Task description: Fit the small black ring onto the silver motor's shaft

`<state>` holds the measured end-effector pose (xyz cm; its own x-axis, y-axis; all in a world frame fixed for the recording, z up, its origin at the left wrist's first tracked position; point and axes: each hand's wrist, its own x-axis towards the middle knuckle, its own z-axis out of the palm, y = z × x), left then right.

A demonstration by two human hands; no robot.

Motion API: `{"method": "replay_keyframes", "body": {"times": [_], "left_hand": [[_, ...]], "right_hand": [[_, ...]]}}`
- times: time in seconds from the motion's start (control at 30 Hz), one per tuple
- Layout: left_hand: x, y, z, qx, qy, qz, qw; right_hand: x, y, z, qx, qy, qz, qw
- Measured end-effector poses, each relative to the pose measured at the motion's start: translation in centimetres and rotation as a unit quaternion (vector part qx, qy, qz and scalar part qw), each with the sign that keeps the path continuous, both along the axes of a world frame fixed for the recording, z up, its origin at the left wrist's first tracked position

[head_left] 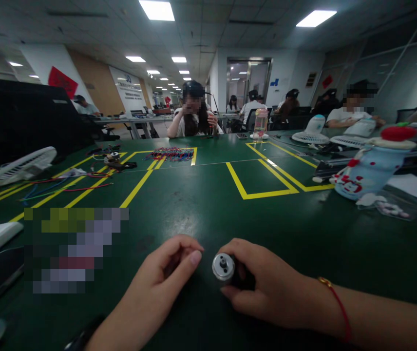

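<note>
In my right hand (259, 282) is a small electric motor (223, 266), its silver round end facing me. That end shows a short central shaft and dark holes, while the dark body is mostly hidden by my fingers. My left hand (170, 268) hovers just left of the motor, apart from it. Its fingers are curled and the thumb closes towards the index fingertip. Whether anything small sits between them is hidden.
Red and blue wires (172, 154) lie bunched on the green table (194, 209) with yellow tape. A blue bottle (371, 168) and plastic bag (394, 208) stand right. A white fan (20, 165) lies left. Opposite sits a person (194, 114).
</note>
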<state>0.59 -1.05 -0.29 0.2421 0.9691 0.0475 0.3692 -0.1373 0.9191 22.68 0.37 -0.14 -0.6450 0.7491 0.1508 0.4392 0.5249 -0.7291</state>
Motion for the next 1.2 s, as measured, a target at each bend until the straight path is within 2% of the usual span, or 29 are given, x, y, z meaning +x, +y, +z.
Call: {"method": "replay_keyframes", "body": {"times": [0.1,0.17,0.27,0.37,0.5,0.6,0.7,0.83,0.9,1.03,1.2], "left_hand": [[-0.7,1.1,-0.7,-0.05,-0.093,0.051,0.993],[-1.0,1.7,-1.0,-0.082,-0.193,0.048,0.977],[-1.2,2.0,-1.2,-0.122,-0.295,0.045,0.947],[-1.2,1.8,-1.3,-0.146,-0.34,0.041,0.928],[-1.4,1.6,-1.3,-0.17,-0.354,0.039,0.919],[-1.6,1.6,-1.3,-0.177,-0.344,0.039,0.921],[-1.5,1.5,-1.5,-0.17,-0.299,0.028,0.939],[-0.9,1.2,-1.2,-0.121,-0.156,0.024,0.98],[-0.7,1.0,-0.9,-0.088,-0.089,0.007,0.992],[-0.8,0.8,-0.6,-0.044,-0.015,-0.042,0.998],[-0.4,0.2,0.2,0.05,0.02,-0.075,0.996]], "right_hand": [[0.0,0.1,0.1,-0.008,-0.001,0.0,1.0],[0.0,0.2,0.1,-0.01,-0.001,-0.001,1.0],[0.0,0.1,0.2,-0.008,-0.002,-0.002,1.0],[0.0,0.0,0.2,-0.014,-0.005,-0.006,1.0],[0.0,-0.1,0.2,-0.026,-0.008,-0.008,1.0],[0.0,0.0,0.2,-0.029,-0.009,-0.009,0.999],[0.0,0.0,0.2,-0.029,-0.009,-0.008,0.999],[0.1,-0.1,0.1,-0.028,-0.006,-0.007,1.0],[0.1,-0.1,0.1,-0.031,-0.003,-0.004,1.0],[-0.1,-0.1,0.0,-0.022,-0.007,-0.007,1.0],[-0.3,-0.1,0.0,-0.006,-0.021,-0.01,1.0]]}}
